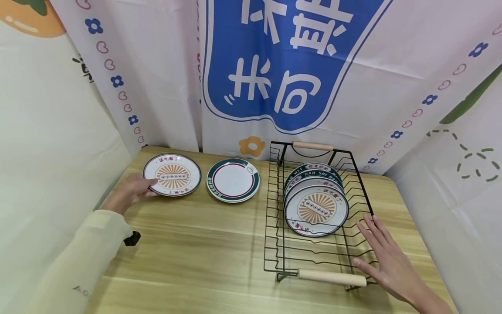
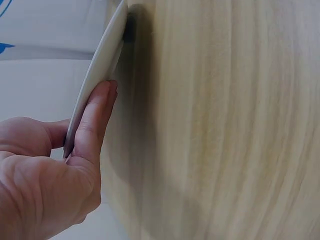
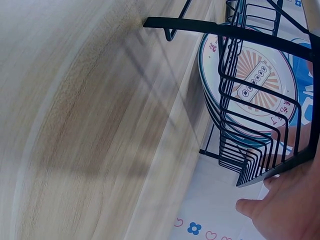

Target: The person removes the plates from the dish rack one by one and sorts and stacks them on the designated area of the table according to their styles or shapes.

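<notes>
The left hand (image 1: 133, 190) pinches the edge of a sunburst plate (image 1: 173, 175), thumb on top and fingers beneath, the plate extending to that hand's right. Farther right of it, a green-rimmed plate (image 1: 233, 180) lies flat on the table (image 1: 188, 266). The right hand (image 1: 393, 262), fingers spread, is at the right side of a wire rack (image 1: 331, 278); left of its fingertips, several plates (image 1: 317, 212) lean inside the rack, another sunburst design foremost

The table (image 1: 188, 266) gives passage at front left; the wire rack (image 1: 329, 277) obstructs the right.
</notes>
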